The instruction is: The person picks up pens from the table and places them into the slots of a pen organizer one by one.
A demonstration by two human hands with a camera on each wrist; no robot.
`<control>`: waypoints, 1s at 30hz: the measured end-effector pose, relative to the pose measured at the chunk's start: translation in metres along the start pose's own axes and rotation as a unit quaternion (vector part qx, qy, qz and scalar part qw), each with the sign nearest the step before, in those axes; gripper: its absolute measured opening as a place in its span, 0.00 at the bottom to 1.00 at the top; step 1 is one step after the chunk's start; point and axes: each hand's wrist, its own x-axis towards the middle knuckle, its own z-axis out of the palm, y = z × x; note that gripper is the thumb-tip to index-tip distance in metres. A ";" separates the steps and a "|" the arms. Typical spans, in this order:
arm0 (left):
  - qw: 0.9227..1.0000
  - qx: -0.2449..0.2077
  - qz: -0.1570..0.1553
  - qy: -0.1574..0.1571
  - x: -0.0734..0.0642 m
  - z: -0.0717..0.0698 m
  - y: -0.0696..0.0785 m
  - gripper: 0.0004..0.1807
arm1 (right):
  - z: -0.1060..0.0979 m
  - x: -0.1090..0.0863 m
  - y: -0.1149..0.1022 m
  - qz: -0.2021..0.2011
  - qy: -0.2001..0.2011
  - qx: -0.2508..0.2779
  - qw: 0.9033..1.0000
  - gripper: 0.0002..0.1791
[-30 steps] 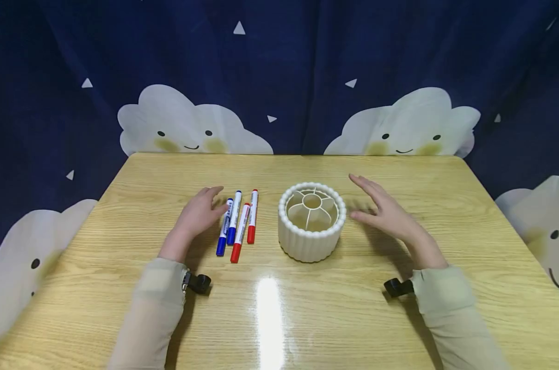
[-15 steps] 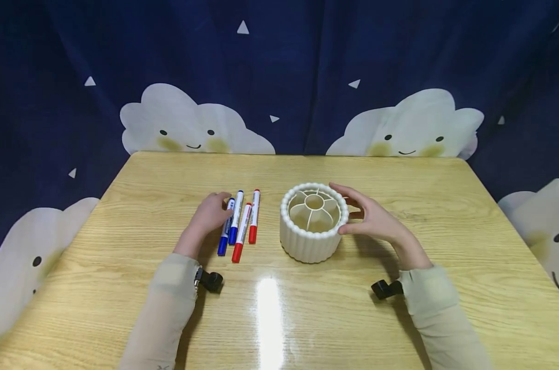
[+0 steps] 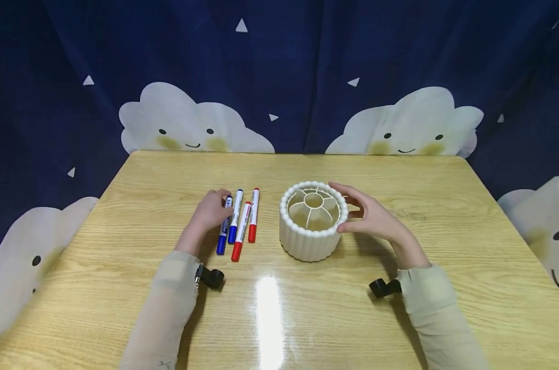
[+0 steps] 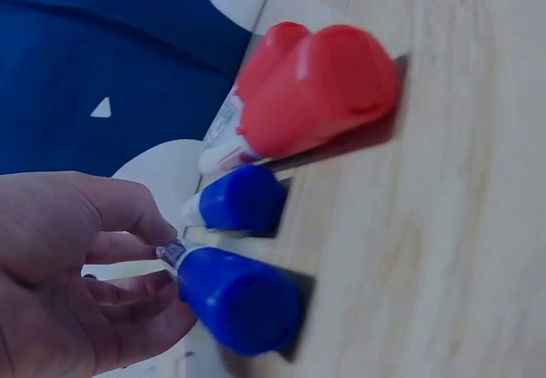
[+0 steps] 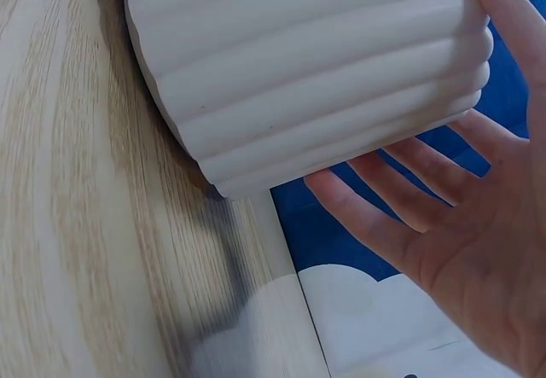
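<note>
On the left of the head view, my left hand pinches the outermost blue-capped marker between thumb and fingers; its blue cap points back toward the wrist in the left wrist view. Close beside it lie a second blue-capped marker and two red-capped markers, one nearer and one farther. My right hand holds the right side of a white ribbed pen holder, thumb at the beaded rim and fingers round the far side. Round dividers split the holder's inside into compartments.
Everything stands on a light wooden table. Behind it hangs a dark blue curtain with white clouds. A black wrist camera sits on the left cuff and another camera on the right one.
My right hand has moved left from beside the pen holder and taken hold of its side. My left hand has closed on the outer blue marker, which has shifted slightly left.
</note>
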 end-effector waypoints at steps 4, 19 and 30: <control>0.999 -0.030 0.016 0.034 -0.003 -0.008 -0.002 0.29 | 0.001 0.000 0.001 -0.001 0.002 0.007 1.000 0.48; 0.972 -0.151 0.071 0.163 -0.015 -0.036 0.027 0.27 | 0.000 0.001 0.000 0.005 0.011 0.012 1.000 0.47; 0.935 -0.245 0.108 0.231 -0.018 -0.044 0.056 0.27 | 0.001 0.000 0.000 0.004 0.015 0.009 1.000 0.46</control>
